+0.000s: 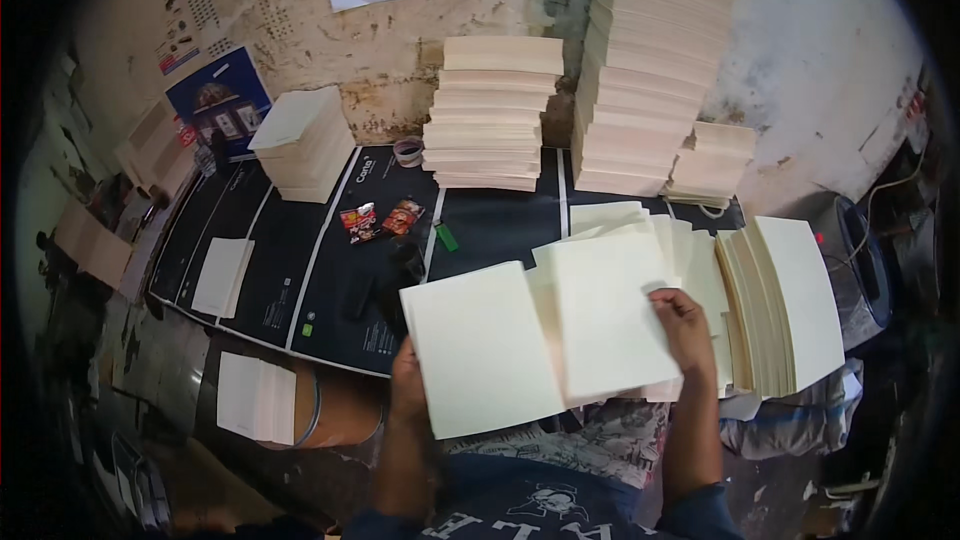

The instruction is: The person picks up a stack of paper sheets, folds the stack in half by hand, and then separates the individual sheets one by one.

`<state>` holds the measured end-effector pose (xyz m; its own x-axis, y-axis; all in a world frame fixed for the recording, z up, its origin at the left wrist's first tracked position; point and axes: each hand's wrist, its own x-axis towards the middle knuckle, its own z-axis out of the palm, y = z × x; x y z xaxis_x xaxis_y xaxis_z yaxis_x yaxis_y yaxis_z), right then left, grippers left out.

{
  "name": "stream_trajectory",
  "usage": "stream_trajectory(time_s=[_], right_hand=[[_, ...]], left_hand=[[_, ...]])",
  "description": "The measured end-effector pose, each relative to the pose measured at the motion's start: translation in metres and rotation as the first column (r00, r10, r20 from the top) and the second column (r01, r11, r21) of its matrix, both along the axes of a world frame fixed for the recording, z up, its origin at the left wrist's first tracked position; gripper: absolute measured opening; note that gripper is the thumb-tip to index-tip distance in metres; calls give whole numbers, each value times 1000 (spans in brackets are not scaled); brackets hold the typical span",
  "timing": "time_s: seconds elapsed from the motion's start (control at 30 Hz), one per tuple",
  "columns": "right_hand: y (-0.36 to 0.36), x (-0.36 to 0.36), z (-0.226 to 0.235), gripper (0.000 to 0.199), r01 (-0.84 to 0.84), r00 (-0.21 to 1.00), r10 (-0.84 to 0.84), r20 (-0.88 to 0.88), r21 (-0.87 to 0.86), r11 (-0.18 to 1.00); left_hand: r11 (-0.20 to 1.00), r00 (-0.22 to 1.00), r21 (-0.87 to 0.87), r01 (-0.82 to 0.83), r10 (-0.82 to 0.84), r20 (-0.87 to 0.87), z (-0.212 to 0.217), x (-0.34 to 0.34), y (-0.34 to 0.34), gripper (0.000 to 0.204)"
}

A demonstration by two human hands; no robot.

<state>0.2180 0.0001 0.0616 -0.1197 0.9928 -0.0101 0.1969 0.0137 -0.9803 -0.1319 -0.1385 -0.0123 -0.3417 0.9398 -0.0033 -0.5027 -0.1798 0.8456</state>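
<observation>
Low in front of my body, my left hand (407,380) grips the left edge of a cream paper booklet (485,350); most of its fingers are hidden behind the paper. A second cream sheet (610,315) lies to the right, overlapping others and partly joined or tucked against the first; I cannot tell which. At its right edge, my right hand (682,325) has its fingers curled in a pinch on the paper. Beneath and behind it, loose cream sheets (695,265) fan out toward a leaning row of folded paper sections (755,310).
Tall paper stacks (650,80) and a shorter one (490,125) stand against the stained wall. Another pile (300,145) sits left on the black table covering (330,270). Red packets (358,223), a tape roll (408,150) and a green lighter (446,235) lie mid-table. A brown drum (345,410) stands front left.
</observation>
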Motion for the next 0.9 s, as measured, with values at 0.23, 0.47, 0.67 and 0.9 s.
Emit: stream_trajectory(time_s=[0.23, 0.47, 0.67, 0.9], right_hand=[[-27, -40, 2, 28, -294, 856, 227, 464, 77, 953], [-6, -29, 18, 44, -223, 802, 181, 569, 5, 975], [-8, -5, 3, 33, -173, 828, 103, 551, 76, 982], [-38, -66, 20, 58, -407, 723, 355, 593, -49, 912]], left_hand=[[997, 998, 43, 61, -61, 8, 1, 18, 12, 33], [992, 990, -51, 112, -116, -84, -47, -17, 5, 50], [956, 968, 151, 250, -244, -57, -12, -3, 13, 50], [965, 978, 159, 209, -203, -52, -6, 35, 17, 52]])
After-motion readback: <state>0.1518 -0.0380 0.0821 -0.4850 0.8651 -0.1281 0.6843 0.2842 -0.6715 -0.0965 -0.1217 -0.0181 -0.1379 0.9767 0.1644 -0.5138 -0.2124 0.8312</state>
